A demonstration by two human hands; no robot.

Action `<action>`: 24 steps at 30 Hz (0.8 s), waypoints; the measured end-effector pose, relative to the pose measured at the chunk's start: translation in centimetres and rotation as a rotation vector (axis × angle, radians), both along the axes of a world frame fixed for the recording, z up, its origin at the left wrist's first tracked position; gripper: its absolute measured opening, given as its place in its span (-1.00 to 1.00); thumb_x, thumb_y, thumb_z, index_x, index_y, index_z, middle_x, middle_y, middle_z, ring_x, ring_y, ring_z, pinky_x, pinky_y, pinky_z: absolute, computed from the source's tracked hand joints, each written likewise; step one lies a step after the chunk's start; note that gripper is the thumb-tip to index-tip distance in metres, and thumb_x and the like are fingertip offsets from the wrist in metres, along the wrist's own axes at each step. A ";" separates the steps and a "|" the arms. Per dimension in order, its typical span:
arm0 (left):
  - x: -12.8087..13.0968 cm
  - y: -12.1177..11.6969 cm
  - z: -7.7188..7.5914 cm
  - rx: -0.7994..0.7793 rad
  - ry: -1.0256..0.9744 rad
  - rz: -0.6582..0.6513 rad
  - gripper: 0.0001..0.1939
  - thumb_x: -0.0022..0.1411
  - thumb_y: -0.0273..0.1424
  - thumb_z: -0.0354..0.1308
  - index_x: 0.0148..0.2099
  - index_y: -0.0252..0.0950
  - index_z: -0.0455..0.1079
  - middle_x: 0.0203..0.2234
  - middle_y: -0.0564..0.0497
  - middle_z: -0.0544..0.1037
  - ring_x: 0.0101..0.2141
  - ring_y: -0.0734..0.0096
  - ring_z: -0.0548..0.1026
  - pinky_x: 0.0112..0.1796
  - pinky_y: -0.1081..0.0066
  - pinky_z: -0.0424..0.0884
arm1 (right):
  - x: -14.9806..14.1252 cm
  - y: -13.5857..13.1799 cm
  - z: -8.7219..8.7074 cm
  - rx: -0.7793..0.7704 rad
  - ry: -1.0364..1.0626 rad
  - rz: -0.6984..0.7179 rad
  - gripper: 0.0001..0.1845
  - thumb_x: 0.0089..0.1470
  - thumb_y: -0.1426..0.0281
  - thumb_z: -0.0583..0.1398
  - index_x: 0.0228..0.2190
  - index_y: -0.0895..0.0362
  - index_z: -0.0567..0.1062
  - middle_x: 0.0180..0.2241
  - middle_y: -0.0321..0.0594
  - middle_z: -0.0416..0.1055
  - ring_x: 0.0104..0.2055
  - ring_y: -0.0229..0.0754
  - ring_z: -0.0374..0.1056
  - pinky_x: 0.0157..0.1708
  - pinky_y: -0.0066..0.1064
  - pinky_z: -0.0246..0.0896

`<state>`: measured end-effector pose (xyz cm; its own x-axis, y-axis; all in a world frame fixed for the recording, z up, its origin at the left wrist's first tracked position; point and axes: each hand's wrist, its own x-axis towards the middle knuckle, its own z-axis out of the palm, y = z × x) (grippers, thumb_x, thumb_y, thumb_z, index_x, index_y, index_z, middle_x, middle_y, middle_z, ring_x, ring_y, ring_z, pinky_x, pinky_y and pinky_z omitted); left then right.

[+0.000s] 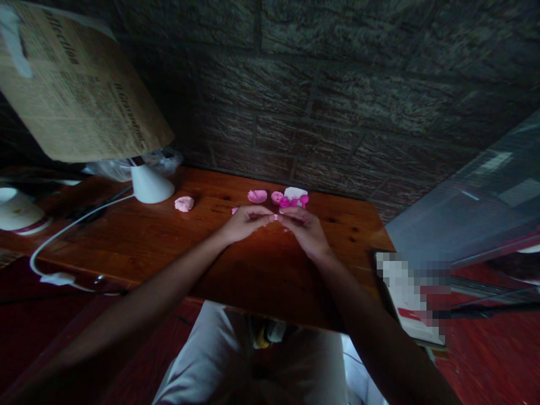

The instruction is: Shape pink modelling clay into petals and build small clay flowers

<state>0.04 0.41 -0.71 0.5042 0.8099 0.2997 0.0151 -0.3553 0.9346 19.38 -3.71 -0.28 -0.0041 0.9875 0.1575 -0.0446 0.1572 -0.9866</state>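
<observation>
My left hand and my right hand meet over the wooden table, fingertips pinched on a small pink piece that looks like soft modelling clay. Just behind them lie a pink cupped piece, a light pink ball-like piece and a brighter pink shaped piece. A white piece sits beside these. Part of another pink bit shows at the edge of my left hand. Further left rests a pale pink crumpled lump.
A lamp with a white base and newsprint shade stands at the left, its white cord running over the table. A paper cup is at far left. Behind is a dark brick wall; a partly blurred-out box is at right.
</observation>
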 end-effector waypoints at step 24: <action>0.0 0.0 0.0 -0.004 0.008 -0.018 -0.71 0.24 -0.18 0.33 -0.22 -0.34 0.58 -0.37 -0.02 0.64 -0.37 0.42 0.53 -0.26 0.40 0.45 | 0.0 -0.5 0.9 -0.063 0.024 -0.034 -0.61 -0.21 0.14 0.49 -0.31 0.04 0.65 -0.33 -0.26 0.63 -0.35 -0.18 0.44 -0.41 -0.38 0.26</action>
